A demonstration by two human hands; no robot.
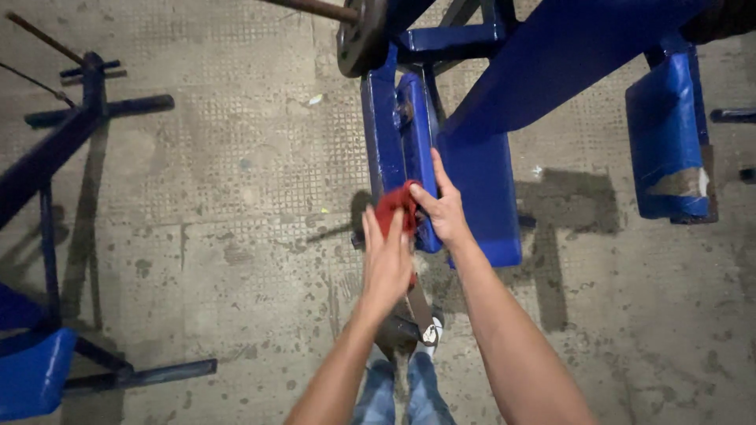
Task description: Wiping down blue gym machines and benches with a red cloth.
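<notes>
Both your left hand (386, 264) and right hand (442, 211) grip the red rag (394, 206) against the blue frame's (386, 134) lower edge, mid-wipe; next, press along it.

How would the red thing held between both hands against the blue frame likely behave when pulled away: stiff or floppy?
The red cloth-like piece looks bunched and creased between the left hand and right hand, so it is probably floppy and light. It likely would not roll or tip. The blue metal frame beside it looks rigid and heavy, unlikely to shift when pushed.
</notes>
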